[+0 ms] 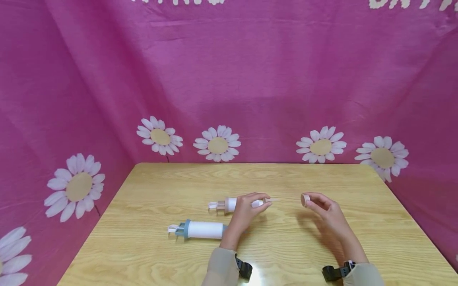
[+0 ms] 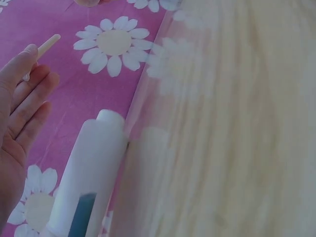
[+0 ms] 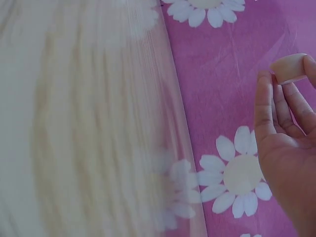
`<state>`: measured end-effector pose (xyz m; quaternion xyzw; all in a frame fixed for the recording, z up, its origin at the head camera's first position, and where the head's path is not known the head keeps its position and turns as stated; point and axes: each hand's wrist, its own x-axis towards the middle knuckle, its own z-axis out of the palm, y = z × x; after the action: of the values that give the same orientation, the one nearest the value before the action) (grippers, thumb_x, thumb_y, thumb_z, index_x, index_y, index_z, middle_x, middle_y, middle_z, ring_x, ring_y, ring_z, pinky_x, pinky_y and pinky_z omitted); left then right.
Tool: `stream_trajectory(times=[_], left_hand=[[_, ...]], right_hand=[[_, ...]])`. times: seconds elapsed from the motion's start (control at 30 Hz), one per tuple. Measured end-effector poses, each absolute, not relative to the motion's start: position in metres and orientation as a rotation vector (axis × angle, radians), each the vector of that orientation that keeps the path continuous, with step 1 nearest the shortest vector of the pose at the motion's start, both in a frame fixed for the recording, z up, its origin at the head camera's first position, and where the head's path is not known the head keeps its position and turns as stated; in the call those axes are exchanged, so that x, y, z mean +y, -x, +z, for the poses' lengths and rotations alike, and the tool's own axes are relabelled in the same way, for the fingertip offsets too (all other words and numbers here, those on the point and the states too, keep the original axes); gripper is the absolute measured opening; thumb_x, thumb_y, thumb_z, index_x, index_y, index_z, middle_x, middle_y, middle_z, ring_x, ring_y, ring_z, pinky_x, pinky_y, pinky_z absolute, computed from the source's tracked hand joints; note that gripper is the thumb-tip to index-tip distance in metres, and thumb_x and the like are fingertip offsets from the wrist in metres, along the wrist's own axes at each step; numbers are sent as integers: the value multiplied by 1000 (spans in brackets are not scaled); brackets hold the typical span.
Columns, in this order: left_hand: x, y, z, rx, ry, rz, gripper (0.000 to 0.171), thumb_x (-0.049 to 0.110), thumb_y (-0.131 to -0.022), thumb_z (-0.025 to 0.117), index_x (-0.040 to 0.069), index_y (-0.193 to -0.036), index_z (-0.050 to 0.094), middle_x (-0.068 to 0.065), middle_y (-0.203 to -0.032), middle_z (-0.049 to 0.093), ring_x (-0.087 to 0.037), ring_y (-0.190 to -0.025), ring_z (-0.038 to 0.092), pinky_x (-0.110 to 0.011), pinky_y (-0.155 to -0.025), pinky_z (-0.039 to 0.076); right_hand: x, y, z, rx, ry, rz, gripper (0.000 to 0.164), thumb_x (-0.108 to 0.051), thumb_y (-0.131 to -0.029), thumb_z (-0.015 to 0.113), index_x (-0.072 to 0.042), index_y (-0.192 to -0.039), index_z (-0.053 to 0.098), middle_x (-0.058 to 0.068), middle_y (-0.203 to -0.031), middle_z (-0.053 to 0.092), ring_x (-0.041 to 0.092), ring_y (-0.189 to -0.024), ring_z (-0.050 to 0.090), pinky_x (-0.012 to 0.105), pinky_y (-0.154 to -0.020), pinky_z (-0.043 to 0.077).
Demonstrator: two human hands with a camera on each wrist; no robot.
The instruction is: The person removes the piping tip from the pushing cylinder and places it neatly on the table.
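In the head view my left hand (image 1: 246, 208) pinches a slim, pale pointed nozzle (image 1: 270, 200) between thumb and fingertips. The nozzle points to the right, and its thin tip shows in the left wrist view too. Across a gap, my right hand (image 1: 327, 210) holds a short beige ring-shaped cap (image 1: 305, 200) by its edge, thumb on one side and fingers on the other. Behind the left hand lies a white tube with a beige collar (image 1: 227, 204) and a looped handle, its narrower white end (image 2: 110, 118) bare. The left hand partly hides this tube.
Nearer the front lies a second white tube (image 1: 205, 230) with a blue collar and looped handle, its right end partly behind the left forearm. Both lie on a wood-grain table (image 1: 286, 254). A pink curtain (image 1: 264, 79) with daisies stands behind and at the sides.
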<state>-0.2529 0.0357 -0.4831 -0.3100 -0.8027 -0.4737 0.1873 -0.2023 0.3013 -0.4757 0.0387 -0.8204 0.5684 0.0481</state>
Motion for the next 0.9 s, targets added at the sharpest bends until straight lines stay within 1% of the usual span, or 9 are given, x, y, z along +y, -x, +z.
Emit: stream_trajectory(times=[0.13,0.23,0.47,0.57,0.67,0.73,0.8,0.9], left_hand=[[40,252,-485,-2286,867,-1354,17,23,-87,75,12,-99,76,-3,-98,78,-14,-96,73,-23,-87,57],[43,252,-486,-2287,860,-1375,18,23,-87,74,11,-99,76,-4,-98,78,-15,-97,73,-25,-88,57],[47,254,-488,-2263,883,-1353,16,21,-86,75,10,-98,76,-4,-96,78,-15,-94,74,-25,-86,58],[48,254,-488,-2258,888,-1344,16,20,-85,76,10,-98,76,-4,-95,78,-15,-93,74,-25,-86,58],[49,255,-488,-2245,897,-1331,16,19,-85,76,9,-97,76,-4,-93,78,-15,-92,74,-23,-86,57],[50,254,-488,-2241,901,-1315,15,20,-85,76,10,-97,76,-4,-93,78,-14,-92,74,-22,-86,57],[50,254,-488,-2240,910,-1319,16,20,-85,75,10,-98,76,-4,-93,78,-14,-93,74,-22,-86,57],[51,254,-488,-2248,916,-1335,18,20,-86,75,9,-99,76,-4,-93,77,-14,-93,73,-24,-86,57]], right_hand=[[308,201,-477,-2478,-128,1736,41,-25,-99,58,2,-129,56,-27,-105,64,-9,-98,59,8,-85,48],[311,201,-477,-2468,-140,1741,41,-24,-99,58,4,-130,56,-28,-106,64,-9,-99,60,7,-86,48],[314,199,-477,-2506,-96,1729,45,-28,-99,57,2,-133,54,-31,-107,61,-13,-101,57,6,-86,47],[314,201,-478,-2512,-101,1723,45,-27,-100,57,2,-134,54,-32,-108,61,-13,-102,57,7,-85,48],[314,202,-478,-2511,-101,1718,44,-27,-100,57,2,-133,54,-31,-109,61,-12,-101,58,7,-86,48],[316,203,-479,-2516,-94,1713,45,-28,-100,57,2,-134,55,-28,-109,63,-12,-101,58,9,-86,49],[317,204,-479,-2527,-87,1701,47,-31,-99,57,2,-134,54,-24,-110,64,-10,-100,58,11,-85,50],[320,206,-480,-2555,-68,1677,50,-34,-99,57,1,-135,54,-23,-111,64,-10,-100,57,12,-84,50]])
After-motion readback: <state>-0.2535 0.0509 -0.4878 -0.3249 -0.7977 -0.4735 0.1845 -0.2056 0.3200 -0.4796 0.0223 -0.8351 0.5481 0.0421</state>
